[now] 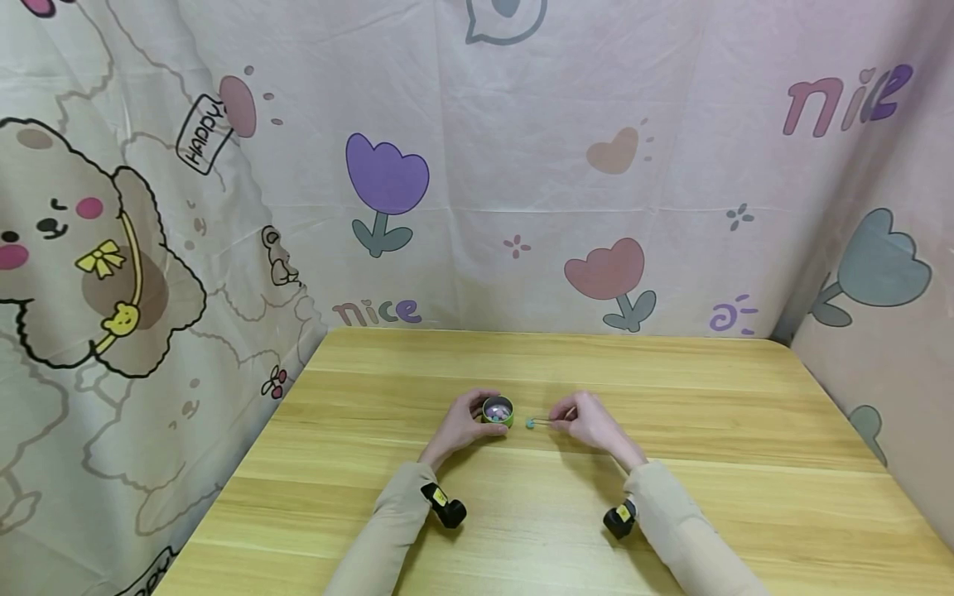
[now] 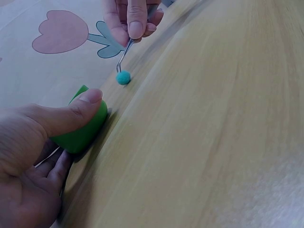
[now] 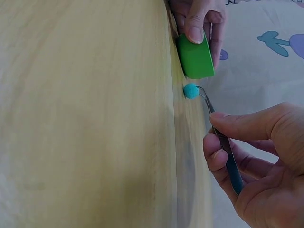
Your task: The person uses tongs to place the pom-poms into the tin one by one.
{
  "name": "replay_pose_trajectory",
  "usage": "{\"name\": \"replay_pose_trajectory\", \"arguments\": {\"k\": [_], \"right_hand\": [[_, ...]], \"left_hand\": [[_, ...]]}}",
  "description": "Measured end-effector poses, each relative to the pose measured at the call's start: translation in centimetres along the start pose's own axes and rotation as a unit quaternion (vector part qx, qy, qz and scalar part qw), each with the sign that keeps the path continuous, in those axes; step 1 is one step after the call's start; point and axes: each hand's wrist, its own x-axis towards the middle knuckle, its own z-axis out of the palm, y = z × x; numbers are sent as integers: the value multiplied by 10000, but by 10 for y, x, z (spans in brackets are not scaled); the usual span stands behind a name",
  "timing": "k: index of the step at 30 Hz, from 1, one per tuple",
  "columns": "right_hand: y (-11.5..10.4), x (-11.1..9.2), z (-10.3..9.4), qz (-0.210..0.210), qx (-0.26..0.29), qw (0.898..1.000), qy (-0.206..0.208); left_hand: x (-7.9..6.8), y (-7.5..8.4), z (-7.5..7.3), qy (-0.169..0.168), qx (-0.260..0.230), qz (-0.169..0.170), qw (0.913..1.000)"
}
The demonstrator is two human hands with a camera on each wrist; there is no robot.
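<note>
My left hand (image 1: pixel 464 424) grips a small round green container (image 1: pixel 497 411) between thumb and fingers, and it stands upright on the table. Inside it lie several small pale and coloured pieces, too small to make out. In my right hand (image 1: pixel 590 418) are bent-tip metal tweezers (image 3: pixel 223 142), pinched between thumb and fingers. At their tips is a fuzzy turquoise pom-pom (image 3: pixel 191 90), just right of the container and apart from it. Whether the pom-pom touches the table, I cannot tell.
Both hands are over a light wooden table (image 1: pixel 522 530). A printed cloth (image 1: pixel 507 165) with flowers and words hangs behind the table's far edge and along the sides. Each wrist carries a small black camera (image 1: pixel 447 507).
</note>
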Motion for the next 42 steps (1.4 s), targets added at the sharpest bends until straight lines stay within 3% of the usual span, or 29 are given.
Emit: {"name": "replay_pose_trajectory", "arguments": {"k": [18,42], "right_hand": [[0,2,2,192,-92,9998,-21],[-1,2,2,36,-56,10000,7]], "left_hand": [[0,0,0,10,-41,-56,10000],[1,-2,1,29,-50,-27,10000]]}}
